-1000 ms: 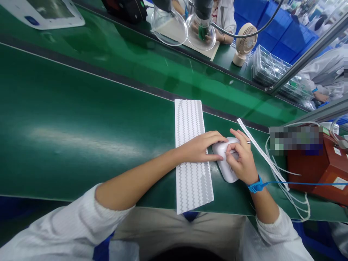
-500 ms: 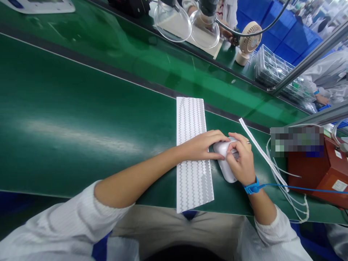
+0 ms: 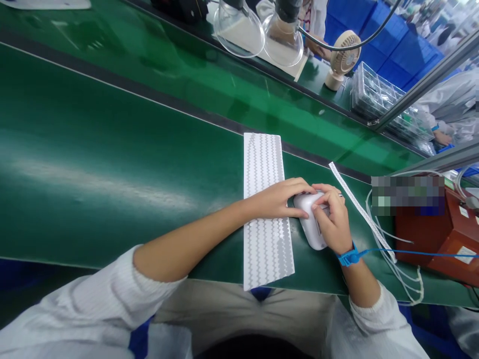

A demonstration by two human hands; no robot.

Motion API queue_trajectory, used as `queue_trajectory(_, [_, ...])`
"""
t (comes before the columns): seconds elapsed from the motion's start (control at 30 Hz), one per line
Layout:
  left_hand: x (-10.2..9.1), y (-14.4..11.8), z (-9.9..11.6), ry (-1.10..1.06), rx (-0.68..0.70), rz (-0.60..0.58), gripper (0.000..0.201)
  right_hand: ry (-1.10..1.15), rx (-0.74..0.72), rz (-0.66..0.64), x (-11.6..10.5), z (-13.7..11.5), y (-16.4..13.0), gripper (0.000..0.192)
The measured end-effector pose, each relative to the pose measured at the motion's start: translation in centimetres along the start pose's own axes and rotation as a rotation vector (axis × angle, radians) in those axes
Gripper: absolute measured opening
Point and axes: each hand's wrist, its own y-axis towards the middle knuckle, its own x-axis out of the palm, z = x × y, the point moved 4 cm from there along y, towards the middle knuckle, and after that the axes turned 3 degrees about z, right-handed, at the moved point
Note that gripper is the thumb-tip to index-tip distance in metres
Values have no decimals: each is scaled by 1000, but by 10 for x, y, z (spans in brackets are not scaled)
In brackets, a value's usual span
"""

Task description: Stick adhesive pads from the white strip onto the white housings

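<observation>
A small white rounded plastic case lies on the green table near its front edge. My left hand grips the case's left end, with the forearm lying across a white sheet of zigzag sticker strips. My right hand is curled over the top of the case, fingertips pressing on it; a blue wrist strap sits on that wrist. Most of the case is hidden under both hands.
A narrow white strip lies right of the case. A red-brown box with white cables stands at the right. Beyond the belt are two clear funnel-shaped hoods, a small fan, a clear parts tray and other workers.
My hands have stayed on the case; the right fingers have curled slightly tighter over its top. The view has shifted a little.
</observation>
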Motion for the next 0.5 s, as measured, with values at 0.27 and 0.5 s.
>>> queue_trajectory(0.27, [0,1,-1,-17,-3,4,57,-53,-85,16,3,-1,1,9])
queue_trajectory(0.5, [-1,2,-9,-17,-47,-29,61,212,74,114,-2,19,-1,6])
